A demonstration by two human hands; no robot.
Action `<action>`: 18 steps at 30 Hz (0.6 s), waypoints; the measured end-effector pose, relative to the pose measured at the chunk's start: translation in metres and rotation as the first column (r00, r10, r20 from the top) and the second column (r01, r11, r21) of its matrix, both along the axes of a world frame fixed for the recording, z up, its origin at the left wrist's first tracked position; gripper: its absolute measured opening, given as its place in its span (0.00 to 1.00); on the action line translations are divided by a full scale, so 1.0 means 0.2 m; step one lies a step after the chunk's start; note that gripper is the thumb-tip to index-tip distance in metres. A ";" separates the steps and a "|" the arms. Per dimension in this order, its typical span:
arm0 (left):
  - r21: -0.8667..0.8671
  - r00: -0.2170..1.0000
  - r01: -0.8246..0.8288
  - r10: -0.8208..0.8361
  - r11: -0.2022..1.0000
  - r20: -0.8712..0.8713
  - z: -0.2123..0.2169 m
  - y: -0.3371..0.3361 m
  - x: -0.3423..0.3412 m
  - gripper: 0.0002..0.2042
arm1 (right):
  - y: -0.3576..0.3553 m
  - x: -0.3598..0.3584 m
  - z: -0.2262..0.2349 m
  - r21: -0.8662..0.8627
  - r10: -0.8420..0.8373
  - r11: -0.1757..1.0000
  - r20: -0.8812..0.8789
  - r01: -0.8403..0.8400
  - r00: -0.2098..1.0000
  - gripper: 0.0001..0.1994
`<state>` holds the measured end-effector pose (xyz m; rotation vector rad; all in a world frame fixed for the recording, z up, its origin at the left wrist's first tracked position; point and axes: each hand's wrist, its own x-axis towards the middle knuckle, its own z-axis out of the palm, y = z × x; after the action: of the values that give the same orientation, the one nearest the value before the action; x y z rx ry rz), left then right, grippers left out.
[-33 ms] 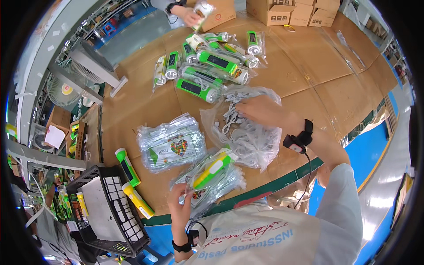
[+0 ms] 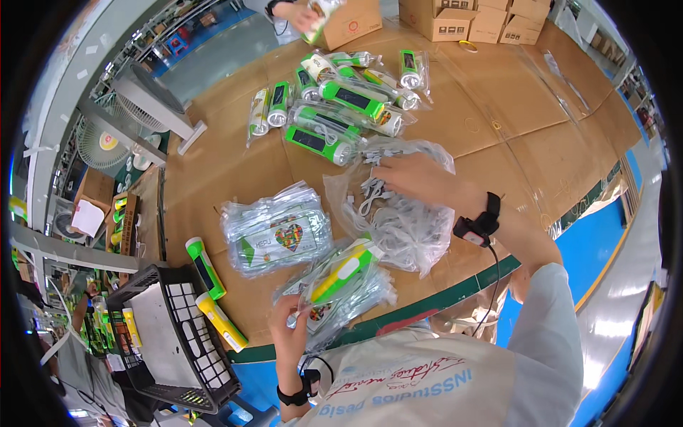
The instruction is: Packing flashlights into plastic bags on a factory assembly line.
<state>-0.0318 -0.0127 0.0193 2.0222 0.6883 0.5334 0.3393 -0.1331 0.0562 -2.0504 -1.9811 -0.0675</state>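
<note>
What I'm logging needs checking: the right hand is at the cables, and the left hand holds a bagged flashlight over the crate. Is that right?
Not quite: the head view shows the left hand holding the bagged flashlight over a stack of pouches, not the crate. The right hand is at the cables.

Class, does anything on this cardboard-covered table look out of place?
Perhaps: a green and white flashlight and a yellow and white flashlight lie seemingly unbagged beside the black plastic crate, unlike the clear-bagged flashlights piled farther away.
</note>
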 end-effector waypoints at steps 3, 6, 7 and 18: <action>-0.164 0.998 -0.047 0.054 0.985 0.035 -0.05 0.02 -0.02 0.07 | 0.10 -0.02 -0.06 -0.020 0.073 0.997 0.146 -0.071 0.987 0.12; -0.271 0.999 0.011 -0.001 0.963 0.038 -0.10 0.06 -0.03 0.07 | 0.17 0.05 -0.17 -0.056 0.013 0.998 0.072 -0.009 0.997 0.11; -0.248 0.998 0.013 0.002 0.969 0.060 -0.12 0.07 -0.04 0.06 | 0.17 0.09 -0.18 -0.057 0.017 0.998 0.070 -0.013 0.997 0.11; -0.010 0.923 -0.215 0.207 0.977 0.325 0.08 0.06 0.20 0.04 | 0.14 -0.43 0.26 0.200 0.312 0.946 -0.368 -0.253 0.876 0.09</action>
<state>0.0073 -0.0016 0.0345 1.8328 0.7003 0.9837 0.2528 -0.1047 0.1081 -1.5158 -1.9250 0.2392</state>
